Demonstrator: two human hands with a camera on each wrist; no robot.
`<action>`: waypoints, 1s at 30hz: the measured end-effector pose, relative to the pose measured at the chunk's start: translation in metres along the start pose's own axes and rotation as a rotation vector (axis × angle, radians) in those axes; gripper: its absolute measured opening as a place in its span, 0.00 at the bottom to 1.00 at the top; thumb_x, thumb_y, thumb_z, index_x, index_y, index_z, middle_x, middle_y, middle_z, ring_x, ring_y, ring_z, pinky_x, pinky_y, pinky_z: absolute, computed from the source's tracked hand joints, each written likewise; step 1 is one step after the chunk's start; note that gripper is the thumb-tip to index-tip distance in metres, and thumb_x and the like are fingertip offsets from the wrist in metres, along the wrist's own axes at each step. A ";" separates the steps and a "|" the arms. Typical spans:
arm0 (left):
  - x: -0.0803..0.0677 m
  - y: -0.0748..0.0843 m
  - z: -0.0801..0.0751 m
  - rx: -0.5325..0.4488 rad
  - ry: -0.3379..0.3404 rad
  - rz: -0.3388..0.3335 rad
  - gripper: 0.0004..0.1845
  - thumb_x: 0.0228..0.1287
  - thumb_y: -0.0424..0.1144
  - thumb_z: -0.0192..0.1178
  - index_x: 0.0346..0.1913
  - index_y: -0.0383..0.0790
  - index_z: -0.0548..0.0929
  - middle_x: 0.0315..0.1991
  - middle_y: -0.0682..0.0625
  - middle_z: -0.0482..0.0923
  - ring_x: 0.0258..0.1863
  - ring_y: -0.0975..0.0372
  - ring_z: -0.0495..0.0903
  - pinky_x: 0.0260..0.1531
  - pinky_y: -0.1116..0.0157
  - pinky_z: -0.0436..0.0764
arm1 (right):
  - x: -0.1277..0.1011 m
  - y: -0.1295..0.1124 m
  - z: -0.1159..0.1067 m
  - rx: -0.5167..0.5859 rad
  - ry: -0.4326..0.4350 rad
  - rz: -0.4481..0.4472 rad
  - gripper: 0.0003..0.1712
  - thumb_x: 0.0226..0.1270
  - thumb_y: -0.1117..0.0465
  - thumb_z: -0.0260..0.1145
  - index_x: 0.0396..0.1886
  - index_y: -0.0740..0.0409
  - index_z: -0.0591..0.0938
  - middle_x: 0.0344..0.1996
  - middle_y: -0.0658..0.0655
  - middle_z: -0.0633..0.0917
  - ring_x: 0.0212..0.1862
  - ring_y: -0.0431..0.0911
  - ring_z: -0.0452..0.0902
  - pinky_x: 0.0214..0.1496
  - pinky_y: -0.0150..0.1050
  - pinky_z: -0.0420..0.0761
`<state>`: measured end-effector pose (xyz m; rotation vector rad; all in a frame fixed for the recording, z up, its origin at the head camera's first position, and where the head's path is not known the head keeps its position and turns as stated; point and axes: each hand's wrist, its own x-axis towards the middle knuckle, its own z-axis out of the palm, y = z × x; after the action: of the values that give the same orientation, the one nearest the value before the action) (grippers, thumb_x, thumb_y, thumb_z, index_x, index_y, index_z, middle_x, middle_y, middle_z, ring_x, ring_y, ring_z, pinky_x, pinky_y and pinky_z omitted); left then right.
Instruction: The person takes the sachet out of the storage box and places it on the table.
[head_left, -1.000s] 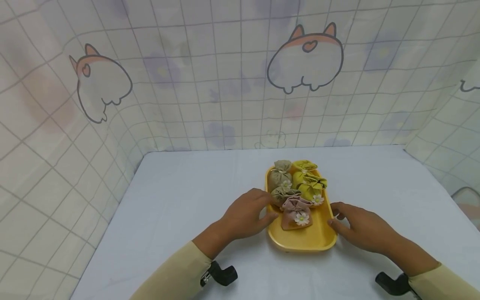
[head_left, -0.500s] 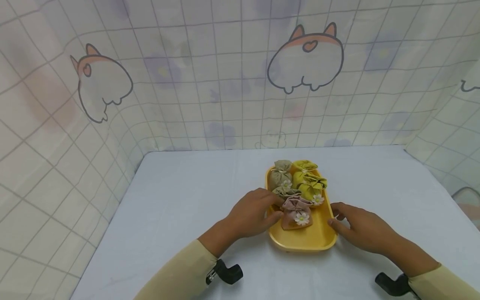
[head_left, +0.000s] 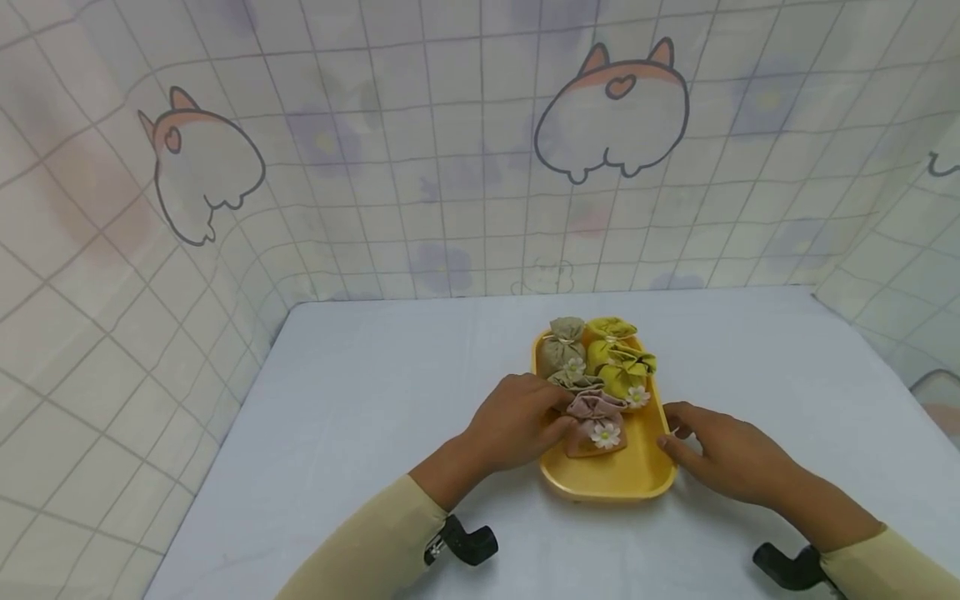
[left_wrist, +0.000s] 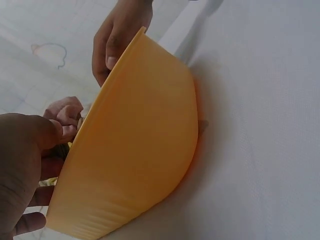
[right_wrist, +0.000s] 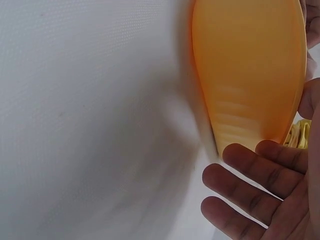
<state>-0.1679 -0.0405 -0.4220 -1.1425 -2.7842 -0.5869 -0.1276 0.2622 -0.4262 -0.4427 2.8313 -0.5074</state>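
A yellow plastic tray (head_left: 647, 471) sits on the table with small cloth drawstring pouches in it. My left hand (head_left: 517, 423) reaches over its left rim, thumb and fingertips pinching the gathered neck of a pink pouch (head_left: 592, 408) that bears a white flower. In the left wrist view, the thumb (left_wrist: 49, 132) lies against the pink cloth. On the opposite side my right hand (head_left: 723, 454) holds the tray's rim, thumb at the edge and index finger by the outer wall. Its other fingers (right_wrist: 245, 192) spread loosely below the tray in the right wrist view.
Behind the pink pouch lie two olive-beige pouches (head_left: 562, 354) and two yellow pouches (head_left: 621, 375). The table wears a white cloth (head_left: 390, 375). A checked curtain with cartoon animals (head_left: 611, 117) encloses the back and sides. Both wrists carry black camera mounts (head_left: 468, 543).
My left hand has moved right and inward over the tray rim, its fingertips coming onto the pink pouch. My right hand has stayed at the tray's right side.
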 end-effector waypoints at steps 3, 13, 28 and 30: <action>0.003 0.001 0.001 0.010 0.007 -0.003 0.13 0.72 0.51 0.63 0.51 0.50 0.88 0.39 0.63 0.84 0.40 0.70 0.77 0.51 0.64 0.74 | 0.000 0.000 -0.001 0.000 0.002 -0.001 0.34 0.73 0.41 0.64 0.65 0.62 0.76 0.45 0.53 0.86 0.45 0.52 0.83 0.44 0.56 0.84; 0.006 0.008 0.000 0.000 0.081 -0.019 0.10 0.74 0.50 0.61 0.45 0.53 0.89 0.34 0.66 0.84 0.38 0.70 0.77 0.49 0.64 0.73 | 0.001 0.000 0.000 0.012 -0.001 0.008 0.34 0.73 0.40 0.64 0.65 0.61 0.76 0.45 0.52 0.86 0.46 0.52 0.83 0.45 0.57 0.83; 0.005 0.011 -0.007 -0.244 0.140 0.009 0.05 0.70 0.42 0.65 0.40 0.47 0.89 0.33 0.64 0.84 0.36 0.66 0.84 0.36 0.76 0.75 | -0.001 0.000 0.001 0.000 0.000 0.014 0.35 0.73 0.40 0.64 0.65 0.62 0.76 0.45 0.53 0.86 0.46 0.52 0.83 0.46 0.58 0.83; 0.005 0.010 -0.008 -0.247 0.151 0.025 0.05 0.70 0.42 0.65 0.40 0.46 0.89 0.33 0.63 0.84 0.36 0.67 0.84 0.37 0.76 0.76 | -0.001 0.000 0.001 -0.002 -0.002 0.016 0.35 0.73 0.40 0.64 0.65 0.62 0.76 0.45 0.53 0.86 0.46 0.52 0.83 0.46 0.58 0.83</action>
<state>-0.1652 -0.0335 -0.4100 -1.1178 -2.6203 -0.9934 -0.1262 0.2625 -0.4266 -0.4204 2.8311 -0.5009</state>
